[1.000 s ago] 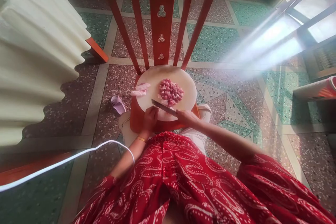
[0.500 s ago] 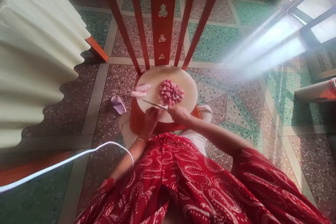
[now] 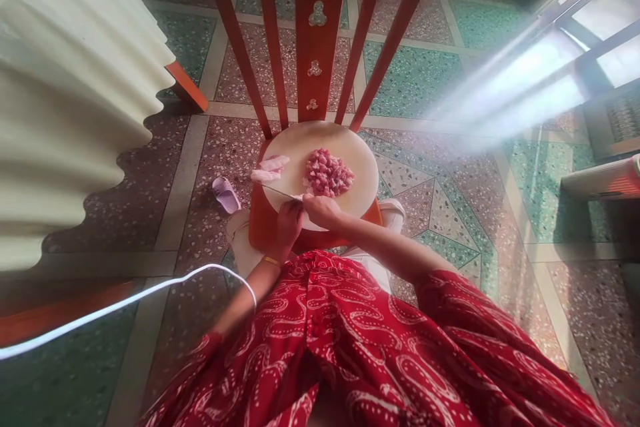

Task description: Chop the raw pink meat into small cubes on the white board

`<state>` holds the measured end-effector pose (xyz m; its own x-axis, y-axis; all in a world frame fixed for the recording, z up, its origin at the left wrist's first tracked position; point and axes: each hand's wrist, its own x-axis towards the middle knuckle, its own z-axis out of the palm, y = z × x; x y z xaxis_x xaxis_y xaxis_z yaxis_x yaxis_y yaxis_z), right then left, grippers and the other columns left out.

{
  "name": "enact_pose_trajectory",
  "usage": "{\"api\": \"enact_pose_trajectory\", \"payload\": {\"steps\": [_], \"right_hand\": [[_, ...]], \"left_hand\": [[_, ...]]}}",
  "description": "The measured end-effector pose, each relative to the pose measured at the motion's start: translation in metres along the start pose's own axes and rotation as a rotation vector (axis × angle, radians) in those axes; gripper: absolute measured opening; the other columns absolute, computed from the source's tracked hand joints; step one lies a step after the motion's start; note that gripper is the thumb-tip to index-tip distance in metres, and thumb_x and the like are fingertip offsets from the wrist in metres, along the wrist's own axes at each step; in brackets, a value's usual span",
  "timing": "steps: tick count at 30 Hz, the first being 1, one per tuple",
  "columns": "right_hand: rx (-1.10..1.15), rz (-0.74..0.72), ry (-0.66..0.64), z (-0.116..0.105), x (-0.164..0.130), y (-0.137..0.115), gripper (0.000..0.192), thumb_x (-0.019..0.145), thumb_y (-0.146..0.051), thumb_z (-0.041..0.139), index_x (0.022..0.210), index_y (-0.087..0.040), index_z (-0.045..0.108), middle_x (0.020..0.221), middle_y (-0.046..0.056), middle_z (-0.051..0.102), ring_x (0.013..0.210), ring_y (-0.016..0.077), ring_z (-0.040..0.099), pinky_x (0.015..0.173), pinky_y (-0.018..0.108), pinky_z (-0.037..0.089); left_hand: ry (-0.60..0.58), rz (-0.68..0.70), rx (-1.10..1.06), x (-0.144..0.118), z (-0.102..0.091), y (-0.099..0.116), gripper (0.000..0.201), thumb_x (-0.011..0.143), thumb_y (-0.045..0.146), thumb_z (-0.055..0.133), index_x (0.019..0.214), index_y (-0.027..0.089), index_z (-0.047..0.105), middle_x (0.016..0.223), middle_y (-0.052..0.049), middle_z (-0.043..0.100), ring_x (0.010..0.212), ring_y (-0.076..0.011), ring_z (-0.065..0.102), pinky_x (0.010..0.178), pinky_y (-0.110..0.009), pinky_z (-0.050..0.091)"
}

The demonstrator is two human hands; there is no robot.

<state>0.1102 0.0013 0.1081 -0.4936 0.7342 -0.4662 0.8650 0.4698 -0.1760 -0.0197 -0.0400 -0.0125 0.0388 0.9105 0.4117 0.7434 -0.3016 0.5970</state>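
My right hand (image 3: pixel 323 211) grips a knife (image 3: pixel 281 193) by its handle, the thin blade pointing left across the near part of a round cutting board (image 3: pixel 363 160). Close beside it, my left hand (image 3: pixel 289 221) is closed at the board's near edge, just under the blade. What its fingers press or hold is hidden. A heap of diced raw meat (image 3: pixel 329 172) lies on the board beyond my right hand. Pale strips of raw meat (image 3: pixel 271 168) rest at the board's left edge, past the knife tip.
The board stands on the seat of a red wooden chair (image 3: pixel 313 47), its slatted back rising beyond. A white cable (image 3: pixel 150 296) crosses my left forearm. Left are a pale draped cloth (image 3: pixel 75 100) and a purple slipper (image 3: pixel 227 195) on the terrazzo floor (image 3: pixel 430 80).
My right hand and the knife have shifted left, nearer to my left hand, which stays almost in place. The whole view has moved slightly. The meat heap looks the same.
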Motion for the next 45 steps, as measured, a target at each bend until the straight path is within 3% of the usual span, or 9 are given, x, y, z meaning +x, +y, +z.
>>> {"api": "enact_pose_trajectory", "payload": {"steps": [5,9,13,18,26,30,35,40,45], "right_hand": [[-0.05,0.097,-0.096,0.005,-0.033,0.039,0.027,0.089,-0.014,0.036,0.115,-0.017,0.045,0.095,0.011,0.066,0.088,0.0214,0.065,0.068,0.027,0.048],[-0.079,0.207,-0.036,-0.002,-0.043,0.059,0.029,0.089,-0.013,0.034,0.115,-0.017,0.047,0.093,0.012,0.066,0.086,0.0231,0.065,0.068,0.029,0.048],[-0.045,0.099,0.03,-0.003,-0.043,0.042,0.029,0.09,-0.015,0.032,0.113,-0.017,0.05,0.101,0.014,0.063,0.084,0.0228,0.064,0.065,0.029,0.049],[-0.043,0.042,-0.006,0.009,-0.044,0.025,0.027,0.091,-0.013,0.032,0.11,-0.015,0.05,0.092,0.013,0.065,0.083,0.021,0.064,0.066,0.028,0.049],[0.002,0.016,0.01,0.0,0.006,-0.01,0.026,0.093,-0.016,0.03,0.113,-0.012,0.046,0.096,0.014,0.066,0.086,0.0217,0.065,0.069,0.03,0.05],[0.006,0.023,-0.016,0.002,-0.012,0.005,0.03,0.09,-0.013,0.034,0.119,-0.013,0.044,0.097,0.013,0.065,0.087,0.0216,0.065,0.071,0.03,0.05],[-0.059,0.129,-0.039,0.005,-0.043,0.036,0.032,0.089,-0.011,0.03,0.117,-0.015,0.048,0.11,0.017,0.059,0.093,0.0233,0.063,0.073,0.031,0.05],[-0.042,0.082,-0.044,0.006,-0.047,0.028,0.026,0.093,-0.017,0.032,0.11,-0.016,0.05,0.094,0.013,0.064,0.082,0.021,0.064,0.066,0.028,0.049],[-0.045,0.022,-0.015,0.004,-0.023,0.011,0.024,0.091,-0.014,0.035,0.11,-0.015,0.05,0.089,0.011,0.066,0.082,0.02,0.065,0.065,0.026,0.048]], "left_hand": [[-0.022,0.021,-0.023,0.0,-0.003,0.004,0.021,0.091,0.026,0.045,0.095,0.018,0.063,0.096,-0.008,0.062,0.094,-0.0208,0.055,0.085,-0.037,0.047],[-0.005,0.026,-0.05,0.0,-0.008,0.009,0.021,0.091,0.028,0.045,0.095,0.02,0.063,0.097,-0.007,0.06,0.095,-0.0198,0.056,0.087,-0.036,0.047],[0.006,-0.033,-0.047,0.0,-0.013,0.012,0.02,0.09,0.027,0.045,0.097,0.019,0.062,0.099,-0.008,0.061,0.095,-0.0194,0.056,0.087,-0.036,0.048],[-0.026,-0.036,-0.02,-0.001,-0.01,0.008,0.021,0.09,0.023,0.044,0.096,0.017,0.063,0.095,-0.009,0.063,0.092,-0.0208,0.057,0.085,-0.038,0.049],[-0.033,-0.012,0.009,-0.002,-0.001,0.001,0.02,0.088,0.022,0.045,0.096,0.018,0.063,0.092,-0.009,0.064,0.091,-0.0226,0.058,0.085,-0.04,0.049],[-0.028,0.04,0.012,-0.003,-0.002,-0.001,0.02,0.089,0.026,0.045,0.095,0.018,0.063,0.094,-0.009,0.063,0.092,-0.0222,0.057,0.084,-0.039,0.049],[-0.012,0.032,-0.043,-0.004,-0.008,-0.004,0.021,0.091,0.029,0.044,0.096,0.019,0.062,0.096,-0.007,0.063,0.091,-0.0194,0.057,0.084,-0.036,0.049],[0.002,0.028,0.0,-0.003,-0.01,-0.006,0.023,0.091,0.027,0.041,0.1,0.018,0.061,0.095,-0.01,0.064,0.093,-0.0216,0.058,0.084,-0.039,0.049],[-0.025,0.019,0.0,-0.003,-0.006,-0.008,0.02,0.09,0.027,0.045,0.096,0.019,0.062,0.091,-0.007,0.064,0.087,-0.0205,0.058,0.081,-0.037,0.049]]}}
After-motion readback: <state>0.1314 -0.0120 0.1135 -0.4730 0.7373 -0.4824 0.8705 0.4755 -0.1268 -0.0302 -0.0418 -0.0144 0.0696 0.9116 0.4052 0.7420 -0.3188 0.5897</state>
